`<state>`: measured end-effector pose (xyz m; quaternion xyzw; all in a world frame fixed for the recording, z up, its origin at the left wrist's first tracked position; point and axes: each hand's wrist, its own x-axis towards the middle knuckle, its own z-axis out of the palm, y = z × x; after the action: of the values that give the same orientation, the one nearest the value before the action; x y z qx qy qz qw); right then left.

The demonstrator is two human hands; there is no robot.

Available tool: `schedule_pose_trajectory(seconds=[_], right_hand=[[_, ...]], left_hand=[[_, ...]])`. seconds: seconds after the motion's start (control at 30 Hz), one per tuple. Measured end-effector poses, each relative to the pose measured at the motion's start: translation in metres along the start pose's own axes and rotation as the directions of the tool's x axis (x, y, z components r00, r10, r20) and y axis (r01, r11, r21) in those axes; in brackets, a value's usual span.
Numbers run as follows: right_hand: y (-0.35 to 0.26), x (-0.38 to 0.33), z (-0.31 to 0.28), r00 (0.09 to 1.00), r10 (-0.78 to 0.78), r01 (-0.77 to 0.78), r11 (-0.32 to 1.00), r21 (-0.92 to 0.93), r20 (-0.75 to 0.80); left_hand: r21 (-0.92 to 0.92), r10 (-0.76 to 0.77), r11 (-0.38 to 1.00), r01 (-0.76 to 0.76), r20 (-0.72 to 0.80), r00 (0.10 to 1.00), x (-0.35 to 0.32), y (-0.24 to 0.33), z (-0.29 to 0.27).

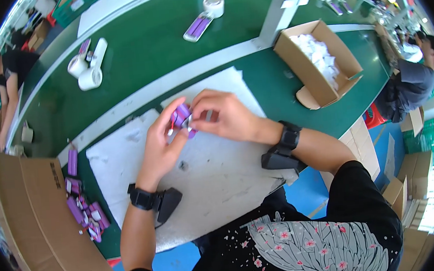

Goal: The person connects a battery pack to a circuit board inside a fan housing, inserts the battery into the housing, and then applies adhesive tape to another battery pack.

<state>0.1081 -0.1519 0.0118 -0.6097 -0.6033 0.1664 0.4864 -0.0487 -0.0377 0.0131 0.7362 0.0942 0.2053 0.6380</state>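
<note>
Above the middle of a white work mat [221, 181], my left hand [162, 148] grips a small purple battery pack [182, 114] between thumb and fingers. A short red wire and a white connector [170, 132] stick out on the pack's left side. My right hand [225, 115] is closed at the pack's right edge, thumb and fingertips pinched together against it. Something small and whitish shows by those fingertips, too small to name. The pack's underside and right end are partly hidden by my fingers.
Several purple battery packs [97, 215] lie at the left beside a tall cardboard box [43, 218]. An open carton [299, 71] of white scraps stands at the right. Across a metal rail, white handheld devices [90, 77] and a purple-filled one [199, 27] lie on the green conveyor [157, 42]. Other people sit at both sides.
</note>
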Motion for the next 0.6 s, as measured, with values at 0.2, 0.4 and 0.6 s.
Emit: schedule_pose_trajectory(seconds=[0.2,0.4,0.6], right_hand=[[0.0,0.0002,0.0004,0.999,0.027,-0.029,0.998,0.055,0.033],[-0.0009,0.0021,-0.0008,0.995,0.068,-0.077,0.99,0.116,0.077],[0.0002,0.0018,0.0,0.991,0.093,-0.107,0.984,0.142,0.097]], left_hand=[[0.029,-0.023,0.999,0.025,-0.063,0.998,-0.0005,-0.0005,0.0005],[-0.002,0.001,1.0,-0.001,-0.086,0.996,-0.0008,-0.0014,0.0002],[0.033,0.031,0.999,-0.026,-0.154,0.988,-0.0004,-0.0046,-0.0022]])
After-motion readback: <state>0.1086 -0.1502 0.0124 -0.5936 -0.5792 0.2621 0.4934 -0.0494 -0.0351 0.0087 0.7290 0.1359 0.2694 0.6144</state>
